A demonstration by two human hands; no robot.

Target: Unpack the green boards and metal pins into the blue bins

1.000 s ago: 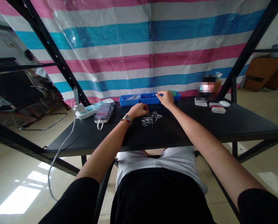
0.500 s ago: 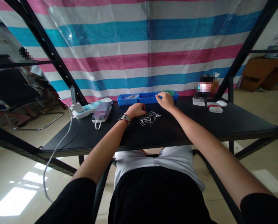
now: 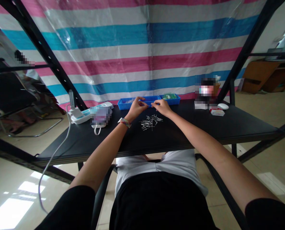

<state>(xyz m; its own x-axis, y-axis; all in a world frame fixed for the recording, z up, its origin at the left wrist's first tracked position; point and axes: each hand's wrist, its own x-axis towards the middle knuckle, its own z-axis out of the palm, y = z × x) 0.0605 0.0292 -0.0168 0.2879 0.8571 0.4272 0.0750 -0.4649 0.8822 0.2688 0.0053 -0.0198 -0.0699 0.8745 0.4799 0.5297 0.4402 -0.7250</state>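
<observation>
Head view: compared with the earlier frames, the left hand (image 3: 135,108) has been lifted from beside the loose pile of thin silver metal pins (image 3: 149,122) and brought close to the right hand (image 3: 163,107) before the long blue plastic tray (image 3: 120,105). Its thumb and forefinger are parted narrowly; the right fingers are drawn close together, but whether anything is held cannot be told. The pins are scattered on the black table (image 3: 192,127), nearer than the tray. Lettering on the small red-and-white box (image 3: 217,112) at right cannot be read
</observation>
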